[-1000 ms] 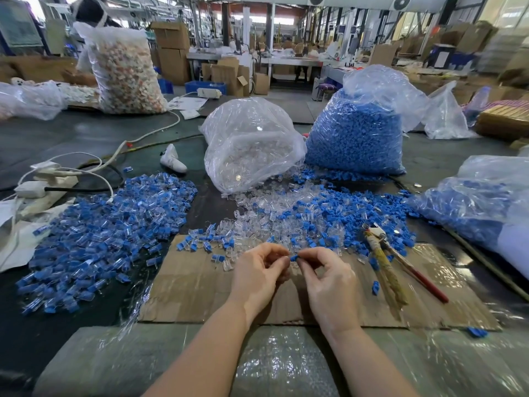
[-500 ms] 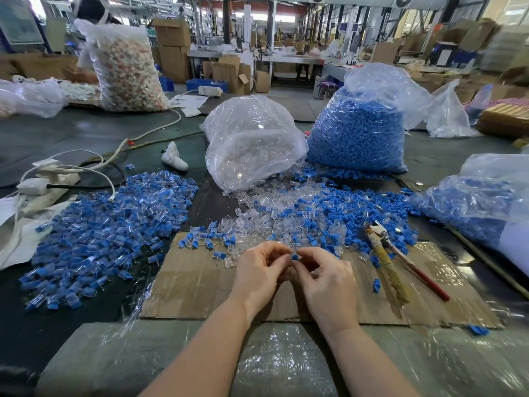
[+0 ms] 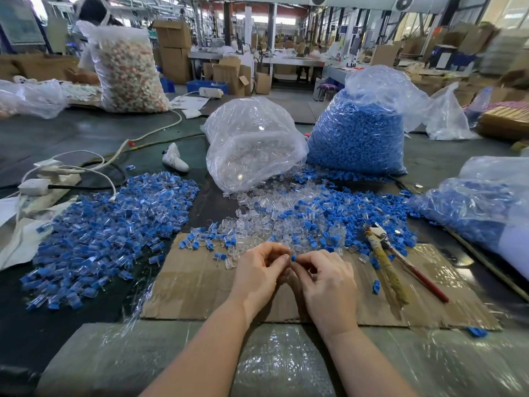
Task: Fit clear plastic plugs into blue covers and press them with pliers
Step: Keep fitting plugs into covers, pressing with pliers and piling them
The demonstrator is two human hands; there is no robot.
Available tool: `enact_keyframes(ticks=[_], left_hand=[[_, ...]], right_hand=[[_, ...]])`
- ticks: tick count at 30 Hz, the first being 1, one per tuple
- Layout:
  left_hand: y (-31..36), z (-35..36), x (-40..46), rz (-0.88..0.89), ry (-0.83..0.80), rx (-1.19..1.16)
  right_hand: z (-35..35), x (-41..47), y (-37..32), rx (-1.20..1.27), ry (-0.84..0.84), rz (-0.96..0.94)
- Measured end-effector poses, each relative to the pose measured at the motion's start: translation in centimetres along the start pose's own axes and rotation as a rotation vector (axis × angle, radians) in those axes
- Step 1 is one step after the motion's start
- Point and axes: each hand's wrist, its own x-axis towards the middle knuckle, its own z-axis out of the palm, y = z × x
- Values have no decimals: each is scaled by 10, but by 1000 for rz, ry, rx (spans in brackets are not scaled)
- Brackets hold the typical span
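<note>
Hands meeting over cardboard sheet (image 3: 200, 285).
Left hand (image 3: 259, 277) and right hand (image 3: 326, 282) both pinch one blue cover (image 3: 293, 257) between fingertips; pliers (image 3: 386, 262) lie just right.

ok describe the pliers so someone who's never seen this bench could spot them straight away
Start at the flat cardboard sheet in front of the person. On its right side, past the right hand, lie the pliers, jaws touching the loose blue and clear pieces. They are the only long tool there, one handle red, the other wrapped in yellowish tape.
</note>
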Motion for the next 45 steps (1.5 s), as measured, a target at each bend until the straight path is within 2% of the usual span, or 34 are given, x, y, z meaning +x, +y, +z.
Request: enact_keyframes(ticks=[6,20,30,32,35,38,41,43,45], left_hand=[[-1,-2,0,71,26,88],[0,-2,-1,33,-22,-15],[-3,-3,0,66,-1,77],[-3,-3,1,23,4,0],[-4,-1,3,-37,30,-93],[-6,-1,5,-83,26,-201],[-7,-2,7,-89,21,-201],[-9,-2,8,-92,27,-201],[-10,-1,9,-99,37,-209]], right_hand=[[0,0,0,-12,-11,-1],[-1,0,-2,-5,5,-39],[-4,2,-2,-32,-18,-77],[-7,6,0,-36,7,-62],[-16,18,9,-93,36,62],[-34,36,29,-324,-8,282],[-56,49,50,-575,-210,584],[-65,54,61,-588,-391,735],[-69,57,68,-557,-485,789]])
